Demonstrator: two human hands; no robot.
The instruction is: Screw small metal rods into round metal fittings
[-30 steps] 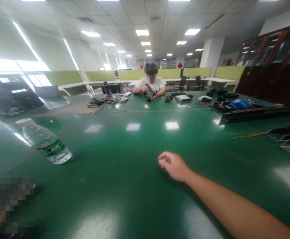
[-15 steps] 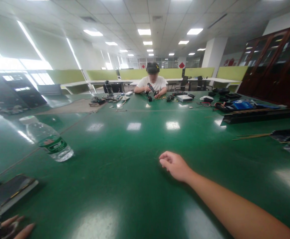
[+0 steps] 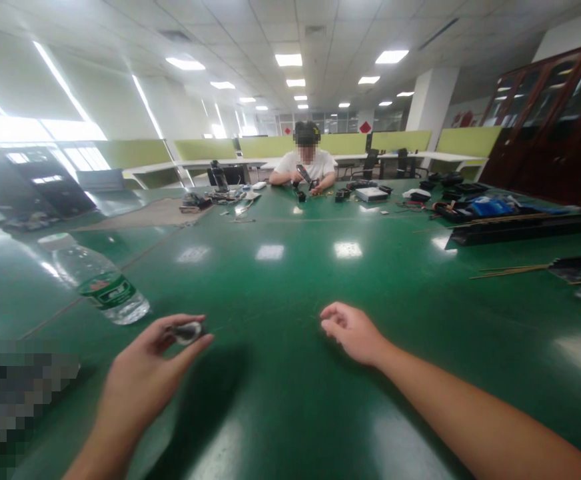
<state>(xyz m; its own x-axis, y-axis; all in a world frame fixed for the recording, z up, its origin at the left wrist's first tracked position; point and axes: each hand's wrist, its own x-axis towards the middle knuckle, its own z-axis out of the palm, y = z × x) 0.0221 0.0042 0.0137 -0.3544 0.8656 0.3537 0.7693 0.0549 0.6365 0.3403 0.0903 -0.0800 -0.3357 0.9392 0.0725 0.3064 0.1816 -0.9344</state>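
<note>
Fingers [image 3: 191, 352] of left hand [image 3: 138, 373] pinch a small object [image 3: 189, 333]; long axis roughly sideways, facing unclear; right hand [image 3: 354, 333] half-curled.

Ceiling lights [image 3: 289, 60] glare on the green tabletop [image 3: 270, 293].

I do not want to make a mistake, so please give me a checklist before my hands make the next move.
1. Left hand grips the small, rounded grey object: ok.
2. Object can be identified: cannot tell, it is too small and partly covered.
3. Right hand holds nothing: cannot tell, it is curled and its inside is hidden.
4. Clear plastic bottle with green label has its white cap on: ok.
5. Wide gap between bottle and left hand: not ok, they look close in this view.
6. Person in a white shirt is away from your hands: ok, across the glossy green table.
</note>
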